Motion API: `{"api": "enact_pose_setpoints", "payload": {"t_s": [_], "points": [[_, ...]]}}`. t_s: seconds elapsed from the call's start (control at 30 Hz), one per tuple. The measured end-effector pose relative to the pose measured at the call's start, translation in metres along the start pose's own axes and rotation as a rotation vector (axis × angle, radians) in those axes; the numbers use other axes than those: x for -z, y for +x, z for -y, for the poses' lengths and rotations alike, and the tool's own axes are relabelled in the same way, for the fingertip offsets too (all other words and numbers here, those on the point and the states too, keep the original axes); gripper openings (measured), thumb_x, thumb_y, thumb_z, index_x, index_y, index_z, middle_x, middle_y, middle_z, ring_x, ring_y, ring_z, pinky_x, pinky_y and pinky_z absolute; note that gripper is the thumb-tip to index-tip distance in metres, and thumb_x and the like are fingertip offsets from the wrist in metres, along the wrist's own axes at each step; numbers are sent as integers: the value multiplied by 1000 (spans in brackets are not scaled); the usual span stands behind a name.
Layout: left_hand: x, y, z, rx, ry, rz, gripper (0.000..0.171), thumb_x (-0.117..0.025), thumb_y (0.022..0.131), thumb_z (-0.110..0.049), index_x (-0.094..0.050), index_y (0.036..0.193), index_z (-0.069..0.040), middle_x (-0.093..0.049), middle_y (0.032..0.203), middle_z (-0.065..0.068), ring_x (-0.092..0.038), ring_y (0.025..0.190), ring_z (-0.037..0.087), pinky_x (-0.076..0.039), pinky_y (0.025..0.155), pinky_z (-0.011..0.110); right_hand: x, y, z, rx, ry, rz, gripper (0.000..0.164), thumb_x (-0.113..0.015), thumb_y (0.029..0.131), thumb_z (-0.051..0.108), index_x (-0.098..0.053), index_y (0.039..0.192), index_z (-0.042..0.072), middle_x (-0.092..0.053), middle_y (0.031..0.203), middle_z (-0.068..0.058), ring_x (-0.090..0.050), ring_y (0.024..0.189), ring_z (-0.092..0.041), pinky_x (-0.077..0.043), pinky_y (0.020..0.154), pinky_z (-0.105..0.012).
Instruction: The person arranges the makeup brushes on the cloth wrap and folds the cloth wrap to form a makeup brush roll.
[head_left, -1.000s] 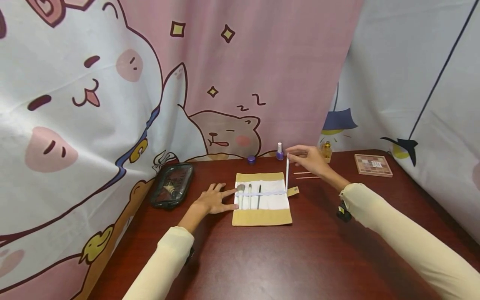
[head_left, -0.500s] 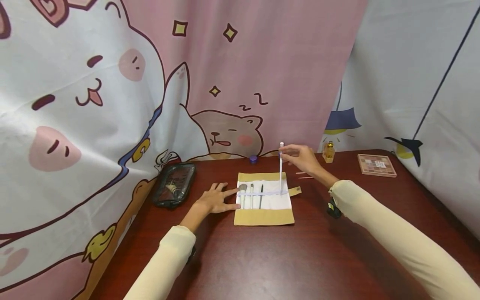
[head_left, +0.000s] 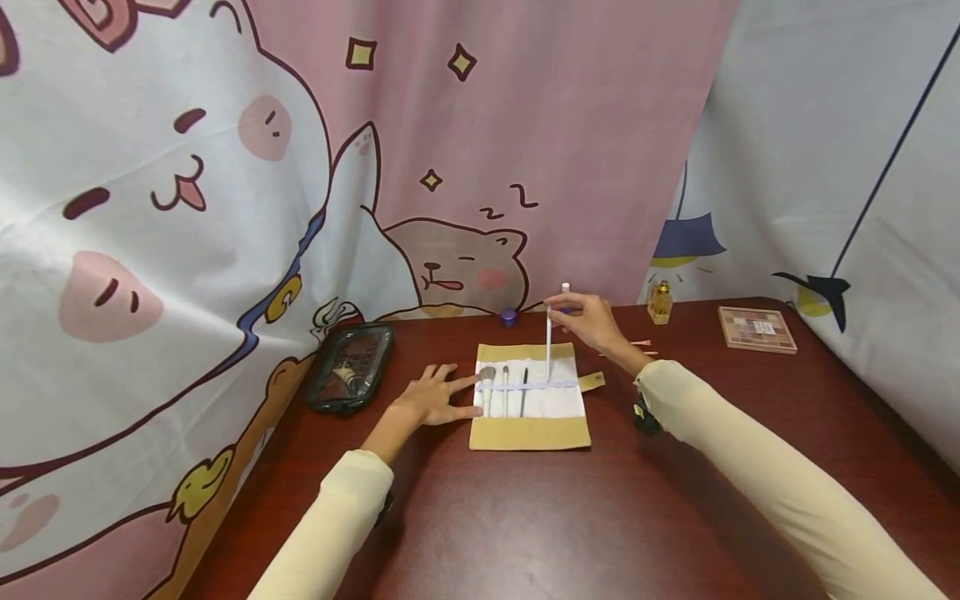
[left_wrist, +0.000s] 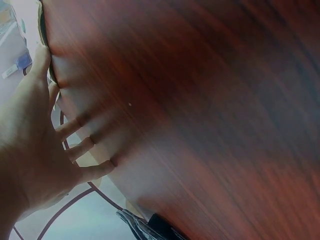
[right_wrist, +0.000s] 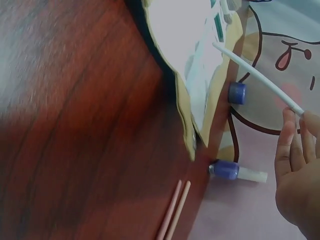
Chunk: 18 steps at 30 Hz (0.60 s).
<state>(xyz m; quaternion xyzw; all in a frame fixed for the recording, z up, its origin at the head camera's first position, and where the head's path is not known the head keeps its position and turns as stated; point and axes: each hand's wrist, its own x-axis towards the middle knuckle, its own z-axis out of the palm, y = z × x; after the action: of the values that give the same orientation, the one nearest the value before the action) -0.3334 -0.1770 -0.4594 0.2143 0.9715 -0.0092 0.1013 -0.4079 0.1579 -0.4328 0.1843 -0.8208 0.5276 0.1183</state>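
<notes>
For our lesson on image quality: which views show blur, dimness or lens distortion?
Head view: sharp and evenly lit, with wide-angle bending at the edges. Left wrist view: dim, the table streaked by blur, the left hand soft. Right wrist view: table blurred near the lens, the white stick fairly crisp.

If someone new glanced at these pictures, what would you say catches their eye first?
Most likely the right hand, which pinches a thin white stick upright over the open tan and white brush roll at the middle of the dark wooden table. The left hand lies flat at the roll's left edge, beside three brushes tucked under its band. Behind everything hangs a large pink cartoon curtain.
</notes>
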Motion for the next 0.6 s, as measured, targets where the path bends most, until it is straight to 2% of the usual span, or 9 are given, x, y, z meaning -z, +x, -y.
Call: {"api": "enact_pose_setpoints", "payload": {"t_s": [0.13,0.27,0.37,0.47,0.6], "points": [[-1,1,1,1,8,-3,80,-44,93,-83,-32,162,-45,-26,169,10,-23,153,38,-41,107,64,-8,1,-4,-21,5,-17,23,-76,96,11,-78,118,5,-78,101,-19,-74,72,-12,-61,65,-32],[-2,2,0,5,10,-6,80,-44,92,-83,-32,162,-46,-26,169,10,-23,153,38,-42,107,63,-14,1,-6,-29,-2,-15,22,-77,96,12,-79,117,6,-78,98,-19,-76,73,-29,-61,72,-51],[-2,2,0,8,12,-5,80,-44,92,-83,-31,162,-47,-26,169,10,-23,153,37,-41,108,63,-17,-2,-8,-38,0,11,24,-76,96,11,-78,119,5,-77,101,-20,-75,81,-43,-58,75,-59],[-2,2,0,7,10,-7,79,-44,92,-83,-32,161,-46,-26,169,10,-23,153,38,-41,108,63,-19,-5,-11,-53,-19,45,27,-76,96,11,-77,122,5,-77,110,-17,-76,88,-41,-60,76,-55],[-1,1,0,5,1,-10,79,-45,93,-82,-33,161,-46,-26,169,10,-23,153,39,-41,108,64,-22,-10,-17,-66,-115,79,31,-78,95,19,-76,125,10,-77,117,-11,-77,94,-30,-61,74,-39]]}}
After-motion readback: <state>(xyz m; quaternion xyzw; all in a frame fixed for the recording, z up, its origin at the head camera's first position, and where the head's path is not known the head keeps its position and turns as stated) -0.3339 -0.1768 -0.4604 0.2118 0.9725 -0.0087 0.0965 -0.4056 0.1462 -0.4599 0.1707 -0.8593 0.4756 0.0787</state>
